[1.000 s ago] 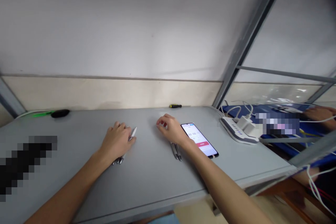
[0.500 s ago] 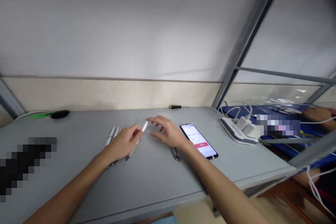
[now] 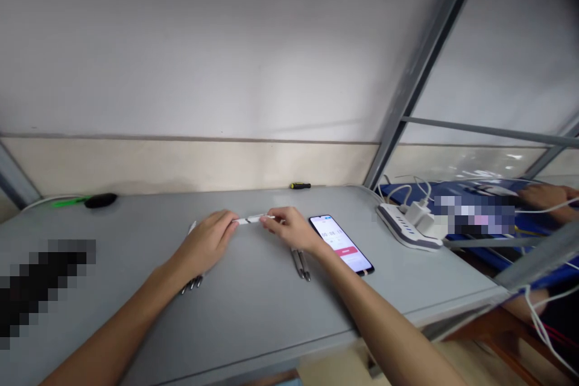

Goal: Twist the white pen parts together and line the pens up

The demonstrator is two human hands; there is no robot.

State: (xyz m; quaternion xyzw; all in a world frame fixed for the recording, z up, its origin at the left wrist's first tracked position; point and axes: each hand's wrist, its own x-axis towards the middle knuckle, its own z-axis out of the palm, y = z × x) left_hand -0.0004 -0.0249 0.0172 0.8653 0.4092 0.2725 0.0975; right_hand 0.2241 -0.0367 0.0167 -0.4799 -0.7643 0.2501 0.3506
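Note:
A slim white pen (image 3: 250, 219) is held level between my two hands above the grey desk (image 3: 253, 313). My left hand (image 3: 208, 240) is closed around one end of it. Thumb and fingers of my right hand (image 3: 288, 227) pinch the other end. Several pens (image 3: 193, 283) lie partly hidden under my left hand and forearm, their dark tips showing. Two more pens (image 3: 301, 264) rest on the desk below my right wrist.
A phone (image 3: 342, 244) showing a timer lies right of my right hand. Beyond it sits a white power strip (image 3: 407, 226) with plugs. A small screwdriver (image 3: 300, 186) lies by the wall. At far right a person's hand (image 3: 549, 202) rests over a blue surface.
The pen has turned from slanted to nearly level. My right hand, open beside the pen before, has closed on its free end.

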